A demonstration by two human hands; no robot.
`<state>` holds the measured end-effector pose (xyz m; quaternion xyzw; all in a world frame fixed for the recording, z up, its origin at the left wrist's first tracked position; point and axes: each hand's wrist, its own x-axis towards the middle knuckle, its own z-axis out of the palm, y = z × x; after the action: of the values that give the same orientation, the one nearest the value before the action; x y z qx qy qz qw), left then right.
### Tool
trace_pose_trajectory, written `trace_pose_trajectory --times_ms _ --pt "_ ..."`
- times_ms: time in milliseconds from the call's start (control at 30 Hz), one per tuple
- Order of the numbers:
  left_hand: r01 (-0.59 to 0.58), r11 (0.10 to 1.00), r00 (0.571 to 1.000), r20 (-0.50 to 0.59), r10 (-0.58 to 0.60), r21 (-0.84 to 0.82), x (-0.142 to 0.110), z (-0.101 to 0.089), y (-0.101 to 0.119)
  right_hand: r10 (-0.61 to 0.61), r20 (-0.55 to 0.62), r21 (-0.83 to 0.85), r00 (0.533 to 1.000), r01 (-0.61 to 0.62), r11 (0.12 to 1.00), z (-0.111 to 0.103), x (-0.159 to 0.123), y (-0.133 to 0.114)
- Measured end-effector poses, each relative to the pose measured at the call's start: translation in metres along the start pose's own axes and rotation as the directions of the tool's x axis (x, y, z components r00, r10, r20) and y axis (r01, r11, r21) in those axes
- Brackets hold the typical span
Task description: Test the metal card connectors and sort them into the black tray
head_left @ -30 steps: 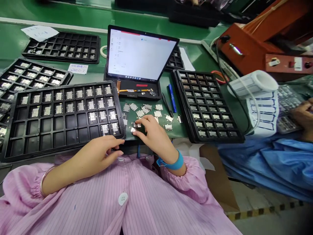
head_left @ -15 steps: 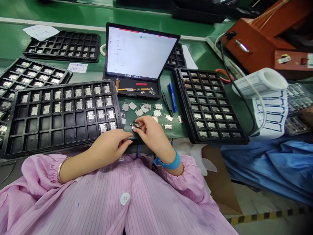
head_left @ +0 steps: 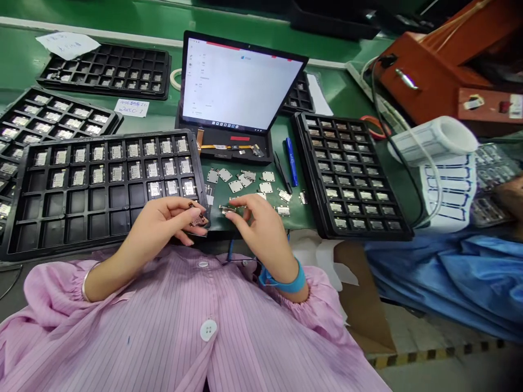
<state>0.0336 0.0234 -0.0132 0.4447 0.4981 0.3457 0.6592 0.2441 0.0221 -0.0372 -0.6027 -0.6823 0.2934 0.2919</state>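
My left hand [head_left: 161,222] pinches a small copper-coloured circuit board [head_left: 198,216] between thumb and fingers, over the near right corner of a black compartment tray [head_left: 73,248]. Small modules sit in that tray's upper pockets and right end; its lower left pockets are bare. My right hand [head_left: 263,226] is closed on a small circuit board [head_left: 227,209] at the table's front edge; whether it holds more than one piece I cannot tell. Just beyond it lie several loose metal-covered boards [head_left: 236,186], some overlapping.
A tablet [head_left: 241,81] leans in a black box behind the loose boards. Tweezers [head_left: 281,171] and a blue marker [head_left: 291,161] lie right of them. A filled black tray [head_left: 355,179] stands further right, near a white roll [head_left: 437,139]. More trays [head_left: 53,117] are at the left.
My left hand has moved left and turned over, and a circuit board now shows in its fingers. My right hand stays almost in place. The whole view has shifted slightly.
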Motion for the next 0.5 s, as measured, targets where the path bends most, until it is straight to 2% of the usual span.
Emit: trace_pose_trajectory --times_ms 33,100,267,400,500 --pt "0.031 0.999 0.999 0.023 -0.031 -0.010 -0.002 -0.005 0.002 -0.015 0.006 -0.112 1.000 0.016 0.994 -0.001 0.003 0.004" --pt "0.057 0.998 0.996 0.065 -0.057 0.001 -0.006 -0.012 0.004 -0.022 0.046 -0.224 0.999 0.031 0.974 -0.001 0.008 0.011" --pt "0.062 0.998 0.992 0.111 -0.062 0.003 -0.017 -0.019 0.009 -0.037 0.068 -0.222 0.997 0.051 0.974 0.003 0.011 0.016" --pt "0.087 0.994 0.984 0.160 -0.074 -0.073 -0.022 -0.022 0.010 0.040 -0.001 -0.061 0.999 -0.040 0.997 0.004 0.008 0.009" --pt "0.094 0.992 0.978 0.195 -0.076 -0.086 -0.024 -0.024 0.010 0.161 -0.063 0.259 0.985 -0.140 0.956 0.000 0.000 -0.010"
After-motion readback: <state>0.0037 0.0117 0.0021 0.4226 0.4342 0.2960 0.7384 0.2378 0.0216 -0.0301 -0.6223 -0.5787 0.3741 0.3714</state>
